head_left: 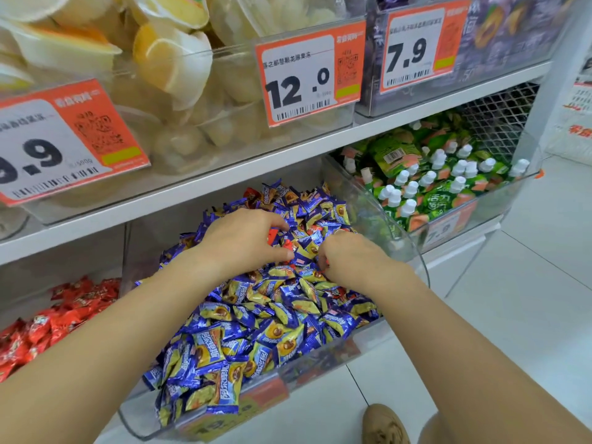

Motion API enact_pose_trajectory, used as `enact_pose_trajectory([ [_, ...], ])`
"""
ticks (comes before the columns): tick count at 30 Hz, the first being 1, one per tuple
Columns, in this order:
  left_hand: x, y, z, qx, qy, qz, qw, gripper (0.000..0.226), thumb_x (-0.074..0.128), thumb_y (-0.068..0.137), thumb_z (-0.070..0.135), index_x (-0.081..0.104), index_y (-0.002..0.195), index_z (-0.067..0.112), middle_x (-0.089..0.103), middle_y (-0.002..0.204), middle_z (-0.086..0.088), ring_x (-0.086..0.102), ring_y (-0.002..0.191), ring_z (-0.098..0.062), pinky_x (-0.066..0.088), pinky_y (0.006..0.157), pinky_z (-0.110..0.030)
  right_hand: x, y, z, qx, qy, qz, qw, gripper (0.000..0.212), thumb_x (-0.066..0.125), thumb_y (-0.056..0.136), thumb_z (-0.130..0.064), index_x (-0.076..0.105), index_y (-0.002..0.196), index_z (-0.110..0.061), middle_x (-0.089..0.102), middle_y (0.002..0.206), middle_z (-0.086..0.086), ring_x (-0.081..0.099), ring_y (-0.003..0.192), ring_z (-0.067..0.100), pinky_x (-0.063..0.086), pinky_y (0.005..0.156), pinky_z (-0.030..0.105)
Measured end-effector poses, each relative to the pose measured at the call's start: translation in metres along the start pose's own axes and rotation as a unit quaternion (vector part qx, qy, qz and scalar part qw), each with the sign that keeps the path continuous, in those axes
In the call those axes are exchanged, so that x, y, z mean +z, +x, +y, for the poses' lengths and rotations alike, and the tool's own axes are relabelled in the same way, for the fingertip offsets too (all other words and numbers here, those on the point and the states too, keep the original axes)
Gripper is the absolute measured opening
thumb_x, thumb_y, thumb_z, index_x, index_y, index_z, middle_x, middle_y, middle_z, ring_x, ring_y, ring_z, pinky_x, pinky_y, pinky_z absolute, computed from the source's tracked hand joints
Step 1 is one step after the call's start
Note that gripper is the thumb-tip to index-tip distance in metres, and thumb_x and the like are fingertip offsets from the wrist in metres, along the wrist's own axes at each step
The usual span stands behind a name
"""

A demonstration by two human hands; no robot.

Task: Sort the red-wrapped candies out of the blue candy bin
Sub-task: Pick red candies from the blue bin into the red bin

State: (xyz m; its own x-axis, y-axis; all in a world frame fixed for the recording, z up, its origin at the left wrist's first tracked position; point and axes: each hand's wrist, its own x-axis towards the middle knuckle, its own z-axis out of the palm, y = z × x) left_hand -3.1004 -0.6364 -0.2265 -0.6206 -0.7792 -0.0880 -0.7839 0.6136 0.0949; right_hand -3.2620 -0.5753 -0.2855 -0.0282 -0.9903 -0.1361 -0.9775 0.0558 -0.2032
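We reached both hands into the clear bin (413, 251) of blue candies (272, 318). Our left hand (240, 241) curled over red candies (286, 246) near the heap's middle – fingertips hidden, so we could not tell how many it gripped. Our right hand (352, 257), just beside, pinched something red, mostly hidden by the fingers. The bin's front label was blurred. A red candy bin (48, 322) to the left was cut off by the edge.
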Motion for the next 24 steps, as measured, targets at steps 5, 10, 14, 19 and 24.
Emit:
enact_pose_trajectory([
  [5,0.013,0.006,0.005,0.031,0.045,-0.007,0.998,0.033,0.063,0.082,0.057,0.060,0.110,0.039,0.051,0.078,0.014,0.056,0.091,-0.014,0.035,0.059,-0.026,-0.001,-0.003,0.004,-0.003,-0.008,-0.045,0.999,0.023,0.053,0.085,-0.003,0.068,0.102,-0.008,0.062,0.102,0.012,0.060,0.095,0.029,0.054,0.081,0.040],
  [10,0.019,0.005,-0.002,0.027,0.057,0.003,0.998,0.036,0.055,0.085,0.062,0.048,0.083,0.026,0.055,0.081,0.007,0.051,0.074,-0.013,0.034,0.055,-0.029,-0.007,-0.010,0.004,0.003,0.003,0.002,1.000,0.018,0.052,0.090,-0.009,0.064,0.103,-0.008,0.059,0.103,0.012,0.059,0.090,0.028,0.052,0.078,0.038],
  [14,0.017,-0.001,-0.004,0.046,-0.026,0.013,0.999,0.021,0.060,0.086,0.040,0.047,0.079,0.025,0.057,0.074,0.005,0.053,0.068,-0.016,0.040,0.056,-0.033,-0.029,-0.020,0.007,0.010,0.095,0.064,0.993,0.009,0.054,0.090,-0.022,0.051,0.093,-0.014,0.053,0.080,0.002,0.050,0.070,0.019,0.036,0.053,0.026],
  [19,0.017,0.006,0.003,0.050,0.011,-0.050,0.997,0.015,0.056,0.092,0.036,0.069,0.094,0.029,0.069,0.086,0.011,0.062,0.078,-0.010,0.053,0.066,-0.031,-0.040,-0.032,0.010,0.033,0.111,0.091,0.989,0.028,0.068,0.083,-0.031,0.043,0.076,-0.020,0.046,0.065,-0.004,0.042,0.058,0.012,0.024,0.046,0.024],
  [24,0.019,0.015,0.010,0.050,0.036,-0.121,0.991,0.038,0.059,0.085,0.057,0.073,0.087,0.021,0.070,0.079,0.002,0.062,0.074,-0.015,0.041,0.057,-0.025,-0.040,-0.031,0.009,0.045,0.122,0.126,0.984,0.020,0.060,0.085,-0.021,0.059,0.105,-0.018,0.065,0.096,0.003,0.059,0.085,0.020,0.045,0.065,0.028],
])
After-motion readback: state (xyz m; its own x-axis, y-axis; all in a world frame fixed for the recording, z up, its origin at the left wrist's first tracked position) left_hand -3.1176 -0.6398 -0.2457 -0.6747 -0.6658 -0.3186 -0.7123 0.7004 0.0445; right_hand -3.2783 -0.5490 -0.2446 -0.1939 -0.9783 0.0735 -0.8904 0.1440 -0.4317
